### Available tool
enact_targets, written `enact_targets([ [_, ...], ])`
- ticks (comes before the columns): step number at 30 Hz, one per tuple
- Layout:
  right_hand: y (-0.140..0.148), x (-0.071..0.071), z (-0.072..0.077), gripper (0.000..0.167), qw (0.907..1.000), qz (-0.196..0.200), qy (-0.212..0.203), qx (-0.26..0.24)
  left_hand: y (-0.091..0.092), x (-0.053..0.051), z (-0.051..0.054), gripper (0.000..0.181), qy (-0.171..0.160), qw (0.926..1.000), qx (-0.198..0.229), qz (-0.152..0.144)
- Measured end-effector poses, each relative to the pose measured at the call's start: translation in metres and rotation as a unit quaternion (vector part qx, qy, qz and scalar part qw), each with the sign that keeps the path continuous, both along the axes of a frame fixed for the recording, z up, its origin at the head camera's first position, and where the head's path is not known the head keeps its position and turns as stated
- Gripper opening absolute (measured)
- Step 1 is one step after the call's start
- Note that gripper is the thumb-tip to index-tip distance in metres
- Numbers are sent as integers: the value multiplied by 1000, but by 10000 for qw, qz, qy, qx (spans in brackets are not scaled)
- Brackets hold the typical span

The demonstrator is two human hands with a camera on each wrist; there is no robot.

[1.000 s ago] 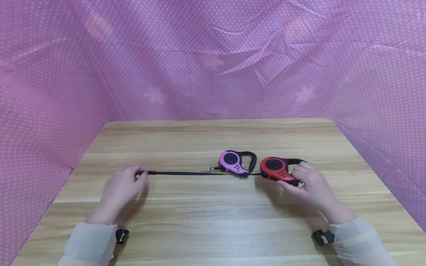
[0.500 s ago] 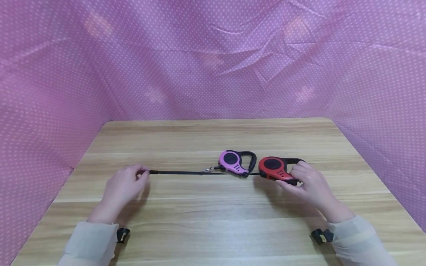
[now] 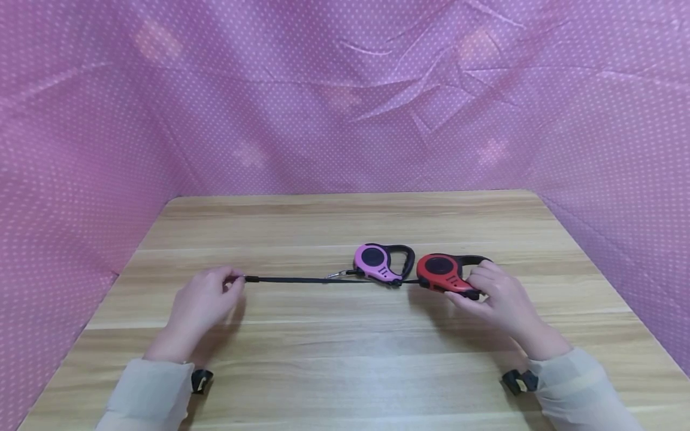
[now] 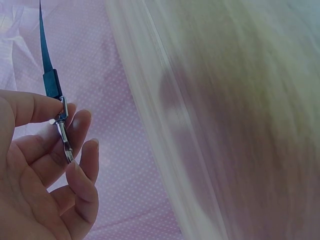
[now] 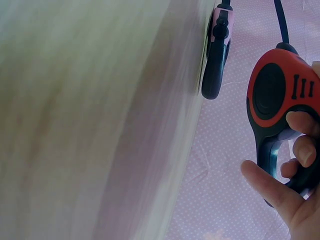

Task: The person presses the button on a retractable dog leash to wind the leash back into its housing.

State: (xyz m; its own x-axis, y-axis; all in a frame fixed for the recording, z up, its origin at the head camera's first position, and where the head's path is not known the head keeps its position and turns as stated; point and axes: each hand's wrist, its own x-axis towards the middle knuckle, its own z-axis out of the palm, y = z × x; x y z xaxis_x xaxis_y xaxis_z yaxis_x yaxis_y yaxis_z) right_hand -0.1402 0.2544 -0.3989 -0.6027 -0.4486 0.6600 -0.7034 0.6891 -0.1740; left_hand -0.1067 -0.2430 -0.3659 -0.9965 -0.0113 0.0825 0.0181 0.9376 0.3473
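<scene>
My right hand [image 3: 498,302] grips the black handle of a red retractable dog leash [image 3: 443,272], held above the table. In the right wrist view its fingers pass through the handle loop of the red leash [image 5: 270,95]. A black strap [image 3: 296,279] runs out of that leash to the left, stretched nearly straight. At its far end my left hand [image 3: 205,299] pinches the metal clip [image 4: 62,127] between thumb and fingers. Between the hands, a pink retractable leash [image 3: 373,257] lies on the table behind the strap, its own metal clip [image 3: 336,274] pointing left.
The wooden table [image 3: 334,359] fills the lower view. Pink dotted cloth [image 3: 345,108] hangs round its back and sides. Black wrist devices [image 3: 520,381] sit at both sleeve cuffs.
The hands have drawn slightly closer together: the left a little to the right, the right with the red leash a little to the left. The strap between them is shorter; the pink leash lies still.
</scene>
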Motion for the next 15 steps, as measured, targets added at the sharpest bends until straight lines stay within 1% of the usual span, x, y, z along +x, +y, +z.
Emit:
enact_targets([
  [8,-1,-1,0,40,9999,103,55,-56,1,0,-1,34,36,10000,17,-61],
  [15,-2,-1,1,33,10000,8,-42,27,4,-1,-1,33,87,9999,17,-94],
])
